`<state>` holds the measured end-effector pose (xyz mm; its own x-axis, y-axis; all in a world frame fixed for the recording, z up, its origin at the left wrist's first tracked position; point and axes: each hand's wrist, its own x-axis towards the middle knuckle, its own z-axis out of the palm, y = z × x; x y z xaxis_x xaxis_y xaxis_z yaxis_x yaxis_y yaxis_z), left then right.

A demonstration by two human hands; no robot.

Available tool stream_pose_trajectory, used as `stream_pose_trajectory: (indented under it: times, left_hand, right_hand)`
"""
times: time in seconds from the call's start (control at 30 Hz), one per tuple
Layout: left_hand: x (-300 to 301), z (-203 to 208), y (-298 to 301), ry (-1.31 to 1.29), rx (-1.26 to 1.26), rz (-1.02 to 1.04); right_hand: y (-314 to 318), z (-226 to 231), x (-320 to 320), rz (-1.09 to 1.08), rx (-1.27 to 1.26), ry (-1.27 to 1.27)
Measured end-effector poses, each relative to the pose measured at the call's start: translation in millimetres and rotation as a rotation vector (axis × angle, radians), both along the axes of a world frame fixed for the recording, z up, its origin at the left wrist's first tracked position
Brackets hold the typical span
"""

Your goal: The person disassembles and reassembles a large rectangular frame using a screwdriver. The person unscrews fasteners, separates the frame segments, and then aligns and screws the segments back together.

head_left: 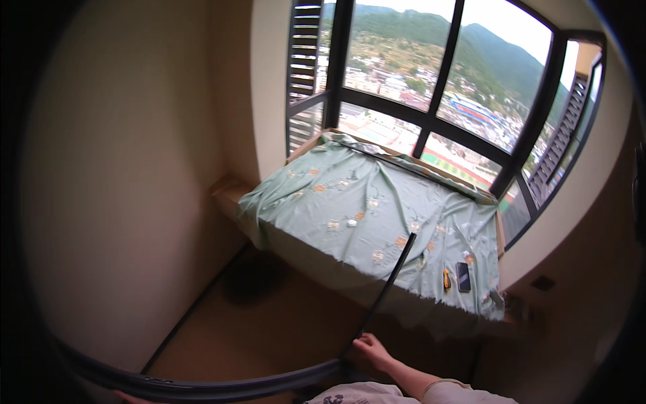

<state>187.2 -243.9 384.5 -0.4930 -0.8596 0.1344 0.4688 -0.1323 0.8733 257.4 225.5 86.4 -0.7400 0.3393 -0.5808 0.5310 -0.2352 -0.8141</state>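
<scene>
Black and slim, a straight bar point(388, 285) is pinched near its lower end by the right hand point(371, 349), its upper end showing against the front part of the green flowered cloth point(303, 217). On the person's side of that cloth runs a thicker dark bar point(235, 388), with the left hand point(129, 398) barely visible below it, its grip impossible to tell. Toward the cloth's right front corner lie a phone point(463, 277) and a yellow-handled tool point(447, 280).
</scene>
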Motion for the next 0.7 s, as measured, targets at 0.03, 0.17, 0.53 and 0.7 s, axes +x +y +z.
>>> stream_pose_trajectory:
  times: [0.03, 0.17, 0.53, 0.7]
  left_hand:
    - [-3.8, 2.2, 11.8, 0.006, -0.013, -0.045]
    - [-30.7, -40.9, 14.5, 0.041, -0.334, -0.013]
    - [-97.5, -51.3, 157.0, -0.002, 0.165, -0.469]
    - [-112.1, -66.3, 204.7, -0.076, 0.261, -0.728]
  right_hand:
    - [-10.0, -2.6, 9.9, -0.042, -0.204, -0.046]
    - [1.3, -36.3, 37.8, -0.174, -0.546, -0.074]
    - [73.0, -60.8, 126.4, -0.576, -0.590, 0.069]
    - [53.8, -91.8, 188.8, -0.902, -0.580, 0.133]
